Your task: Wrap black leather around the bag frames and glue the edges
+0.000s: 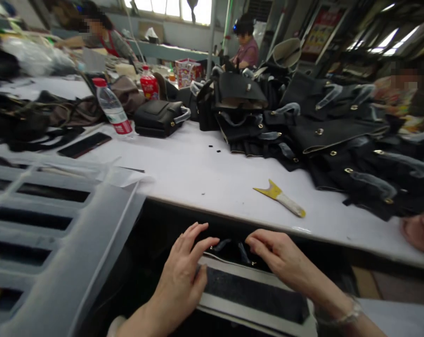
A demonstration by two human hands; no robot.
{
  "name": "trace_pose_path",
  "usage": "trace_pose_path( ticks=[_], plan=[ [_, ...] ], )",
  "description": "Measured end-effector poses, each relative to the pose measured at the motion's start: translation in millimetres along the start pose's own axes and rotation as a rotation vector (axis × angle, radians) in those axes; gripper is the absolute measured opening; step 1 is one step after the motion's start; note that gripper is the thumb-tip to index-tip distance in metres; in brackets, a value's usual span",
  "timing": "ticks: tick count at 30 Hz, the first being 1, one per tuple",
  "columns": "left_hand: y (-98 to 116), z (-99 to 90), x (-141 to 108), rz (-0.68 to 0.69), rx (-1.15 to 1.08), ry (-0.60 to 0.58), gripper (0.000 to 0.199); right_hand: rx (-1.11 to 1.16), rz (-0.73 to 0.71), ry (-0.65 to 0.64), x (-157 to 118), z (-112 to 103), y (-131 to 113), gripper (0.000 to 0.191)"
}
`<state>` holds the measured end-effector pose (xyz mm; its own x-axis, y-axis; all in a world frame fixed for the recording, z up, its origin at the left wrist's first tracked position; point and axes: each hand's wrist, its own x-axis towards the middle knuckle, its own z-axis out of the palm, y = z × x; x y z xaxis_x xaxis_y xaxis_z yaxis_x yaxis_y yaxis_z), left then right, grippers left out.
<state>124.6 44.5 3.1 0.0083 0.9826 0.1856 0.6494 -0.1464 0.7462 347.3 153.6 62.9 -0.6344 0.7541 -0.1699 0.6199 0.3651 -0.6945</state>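
Observation:
Below the table edge, in front of me, lies a black bag [254, 286] with pale beige borders. Its short handle [244, 252] has a clear plastic wrap and small gold-coloured fittings. My left hand [183, 274] is at the bag's left end, fingers spread apart, the fingertips close to one handle fitting. On the other side, my right hand [285, 257] has its thumb and fingers pinched together beside the handle. Whatever is between those fingertips, if anything, is too small to make out. A yellow scraper-like tool [282, 199] with a whitish grip rests on the white table [183, 173] beyond.
Black bags [334, 126] are heaped on the right, another bag [159, 119] stands at centre-left. Nearby are a water bottle [113, 110], a red bottle [149, 84] and a phone [85, 145]. A grey slatted plastic crate [57, 252] fills the left. Several people sit farther back.

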Motion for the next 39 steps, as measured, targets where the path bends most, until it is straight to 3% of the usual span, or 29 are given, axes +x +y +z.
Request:
trace_pose_path(
  ticks=[3, 6, 10, 16, 28, 39],
  plan=[
    [6.7, 3.0, 3.7, 0.309, 0.215, -0.072, 0.053, -0.014, 0.103, 0.004, -20.7, -16.5, 19.8, 0.025],
    [9.9, 7.0, 6.9, 0.462, 0.35, -0.196, 0.042, -0.016, 0.06, -0.057, -32.7, -10.5, 28.9, 0.019],
    [13.7, 5.2, 12.8, 0.546, 0.439, -0.409, 0.042, -0.097, -0.026, -0.081, -32.5, 3.0, 25.7, 0.024],
    [26.9, -3.2, 17.8, 0.524, 0.483, -0.553, 0.033, -0.231, -0.149, -0.172, -22.7, 4.1, 21.1, 0.026],
    [28.5, -3.4, 19.4, 0.561, 0.459, -0.571, 0.025, -0.219, -0.17, -0.219, -2.7, 3.7, 8.1, 0.02],
    [31.0, -5.0, 21.6, 0.623, 0.474, -0.496, 0.03, -0.201, -0.179, -0.314, 13.3, 8.9, 5.5, 0.025]
  ],
)
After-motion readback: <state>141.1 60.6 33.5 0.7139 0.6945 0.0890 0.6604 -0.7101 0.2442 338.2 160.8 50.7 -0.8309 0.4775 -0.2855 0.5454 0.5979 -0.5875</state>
